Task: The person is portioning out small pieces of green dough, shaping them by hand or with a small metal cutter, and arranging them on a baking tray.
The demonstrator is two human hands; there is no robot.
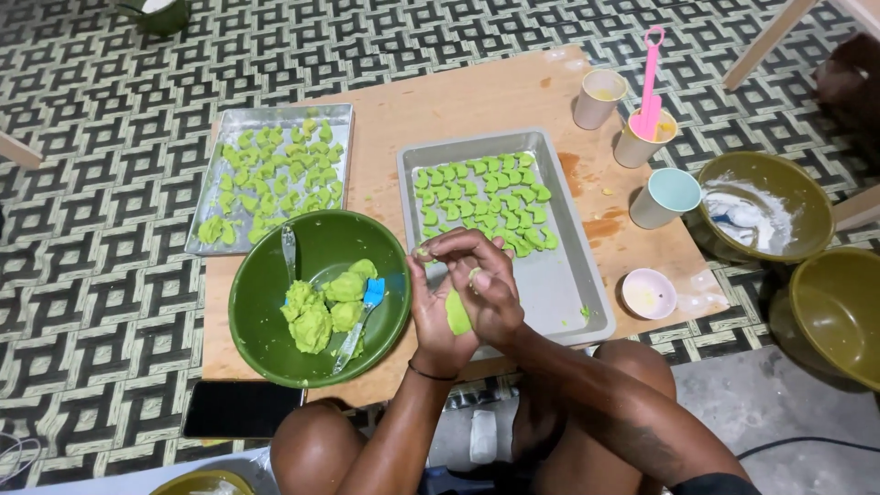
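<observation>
I am looking down at both hands working together above the near edge of a low wooden board [477,101]. My left hand [438,316] is cupping a lump of green dough [457,312], palm turned up, fingers curled around it. My right hand [481,275] is lying across the top of that lump, its fingertips pinching a small bit of dough [423,250] at the upper left, just over the rim of the green bowl [261,316]. The bowl is sitting on the board's near left part and is holding more dough pieces [323,307], a blue-ended spatula [360,321] and a second utensil [290,257] leaning on its far wall. Just right of the hands, a deep grey tray [573,302] is carrying rows of small green pieces [486,202] in its far half. A flat metal tray [206,215] behind the bowl is also covered in green pieces. Three paper cups [599,99] are standing along the right side, one holding a pink tool [650,78]. A small pale dish [649,293] is sitting near the right corner. A dark phone [240,409] is lying on the floor mat by my left knee.
</observation>
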